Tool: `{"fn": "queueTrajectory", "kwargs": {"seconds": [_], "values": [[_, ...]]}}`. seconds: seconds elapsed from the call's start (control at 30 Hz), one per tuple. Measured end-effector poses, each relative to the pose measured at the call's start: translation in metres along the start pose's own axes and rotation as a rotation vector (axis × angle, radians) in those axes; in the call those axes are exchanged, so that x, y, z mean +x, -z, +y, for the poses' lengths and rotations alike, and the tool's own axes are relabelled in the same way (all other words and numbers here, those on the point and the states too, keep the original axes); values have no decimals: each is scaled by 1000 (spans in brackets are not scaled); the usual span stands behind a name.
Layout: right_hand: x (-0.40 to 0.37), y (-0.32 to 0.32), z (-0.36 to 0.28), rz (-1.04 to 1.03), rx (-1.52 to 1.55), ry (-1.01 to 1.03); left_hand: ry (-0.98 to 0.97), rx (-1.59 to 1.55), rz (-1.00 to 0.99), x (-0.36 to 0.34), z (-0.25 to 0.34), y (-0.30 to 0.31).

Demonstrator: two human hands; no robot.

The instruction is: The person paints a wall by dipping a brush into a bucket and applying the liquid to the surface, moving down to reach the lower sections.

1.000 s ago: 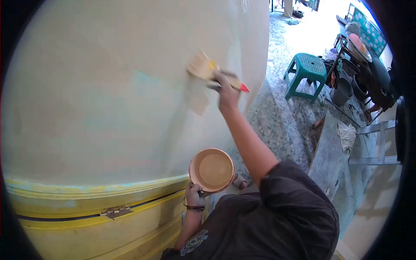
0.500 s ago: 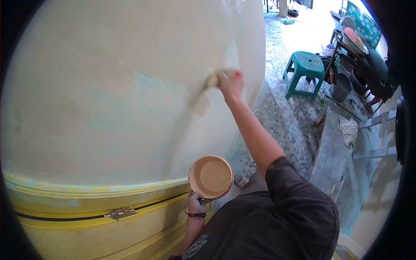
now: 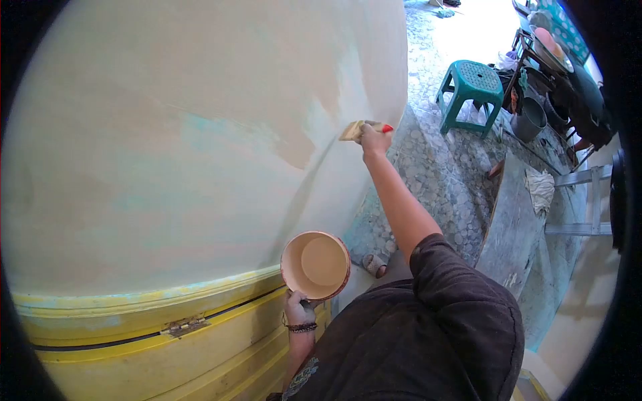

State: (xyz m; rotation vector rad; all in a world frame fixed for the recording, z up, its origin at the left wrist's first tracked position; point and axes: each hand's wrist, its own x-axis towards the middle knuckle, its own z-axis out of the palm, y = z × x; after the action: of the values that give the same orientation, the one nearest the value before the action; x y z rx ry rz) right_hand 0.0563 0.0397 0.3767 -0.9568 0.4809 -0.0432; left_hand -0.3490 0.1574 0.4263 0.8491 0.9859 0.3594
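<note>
My right hand [image 3: 376,139] is closed round a paintbrush [image 3: 352,131] with a red handle end; its pale bristles point left, over the right part of the wall [image 3: 221,174]. The wall carries beige paint with turquoise and whitish patches showing. Lower down, my left hand [image 3: 299,310] grips the near rim of a round pot [image 3: 315,265] of beige paint. That pot is upright, beside the wall and above the yellow woodwork.
Yellow woodwork [image 3: 134,321] with a metal hinge [image 3: 184,326] lies lower left. On the stone floor stands a green stool [image 3: 471,100]. Buckets [image 3: 529,120] and basins crowd the upper right. A board [image 3: 515,220], a cloth [image 3: 540,191] and a ladder [image 3: 578,229] are at right.
My right hand and the brush have moved right and slightly down. The pot in my left hand has shifted a little left and up in view.
</note>
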Motion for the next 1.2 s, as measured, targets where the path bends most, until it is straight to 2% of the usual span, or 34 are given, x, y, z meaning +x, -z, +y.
{"fn": "queueTrajectory", "kwargs": {"seconds": [0.07, 0.1, 0.17, 0.2, 0.3, 0.4, 0.43, 0.47, 0.53, 0.6, 0.67, 0.7, 0.73, 0.8, 0.83, 0.9, 1.03, 1.1, 1.2], "values": [[10, -36, -9, 27, -82, 77, 12, 17, -14, 1, 0, -2], [-8, -66, -46, 120, -432, 361, 14, 23, -25, 4, -1, -5], [-42, -103, -117, -123, 9, 448, -5, 23, -13, 5, -3, -13], [-66, -103, -153, -378, 359, 334, -13, 22, -4, 5, -4, -16], [-59, -84, -129, -525, 572, 209, 13, 46, -51, 4, -2, -28], [-38, -22, -26, -351, 255, 28, -6, 25, -15, -1, -1, -52], [-22, 8, 3, -268, 35, -5, -24, 7, -4, 0, -1, -58], [-12, 38, 20, -178, -190, -41, -28, 16, -94, 9, -7, -46], [-29, 78, -1, -168, -213, -56, -76, 21, -73, 11, -11, -44], [-53, 89, -46, -257, -289, 27, -82, 17, -49, 22, -16, -52], [-80, 85, -101, -469, -430, 128, -91, 79, -42, 17, -20, -58], [-104, 73, -127, -576, -399, 134, -144, 137, -82, 13, -14, -67], [-120, 65, -143, -670, -448, 122, -99, 87, -67, 7, -8, -78], [-157, 49, -163, -893, -753, 168, -33, 14, -60, -8, -2, -91], [-171, 44, -162, -999, -898, 201, -20, -7, -75, -11, 1, -97], [-186, 40, -135, -1173, -1195, 457, -53, -29, -96, -5, -8, -90], [-198, 37, -71, -1215, -1591, 633, -192, -96, -131, 6, -27, -79], [-201, 39, -53, -1184, -1643, 620, -223, -88, -131, 3, -26, -78], [-207, 43, -37, -1203, -1740, 556, -143, -102, -84, -9, -15, -74]]}}
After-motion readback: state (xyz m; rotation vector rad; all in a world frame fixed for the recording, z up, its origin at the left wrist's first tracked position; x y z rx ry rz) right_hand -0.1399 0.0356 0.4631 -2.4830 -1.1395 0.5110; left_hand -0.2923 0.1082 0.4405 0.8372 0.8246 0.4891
